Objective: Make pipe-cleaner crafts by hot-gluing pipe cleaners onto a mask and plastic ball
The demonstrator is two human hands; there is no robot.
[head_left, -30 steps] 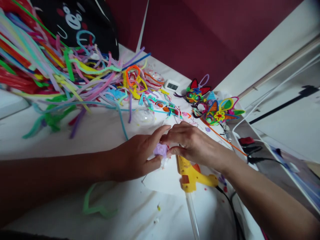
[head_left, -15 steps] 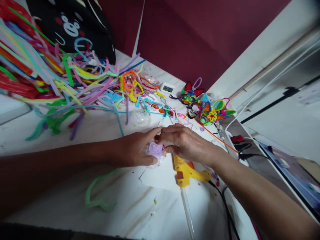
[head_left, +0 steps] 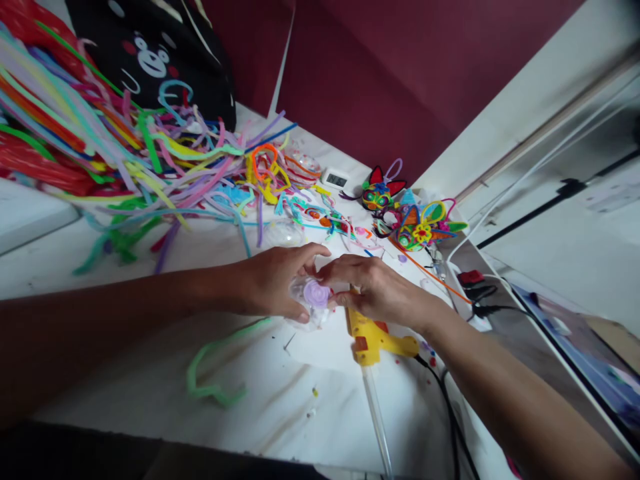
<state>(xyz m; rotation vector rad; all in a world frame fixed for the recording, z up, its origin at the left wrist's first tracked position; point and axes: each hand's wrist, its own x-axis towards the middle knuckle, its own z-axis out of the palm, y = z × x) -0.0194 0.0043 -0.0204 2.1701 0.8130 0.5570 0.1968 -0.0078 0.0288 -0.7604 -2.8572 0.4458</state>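
A lilac rose-like coil (head_left: 317,294) sits on a clear, crinkled plastic piece (head_left: 299,291) in the middle of the view. My left hand (head_left: 273,280) curves round the plastic from the left, thumb below and index finger stretched out above. From the right, my right hand (head_left: 367,283) bends its fingers over the coil and pinches at its right edge. Small red specks show there, too blurred to name. Just below my right hand lies a yellow glue gun (head_left: 373,340), a clear glue stick (head_left: 376,413) coming out of its back.
Many coloured pipe cleaners (head_left: 190,157) heap at the left, before a black bag (head_left: 165,67). A small digital clock (head_left: 335,178) and two colourful pipe-cleaner figures (head_left: 423,227) stand at the back. A pale green pipe cleaner (head_left: 200,383) lies in front; black cables run at right.
My left hand has loosened a little and its index finger has lifted, so more of the clear plastic and coil shows. My right hand stays by the coil. The view has shifted slightly.
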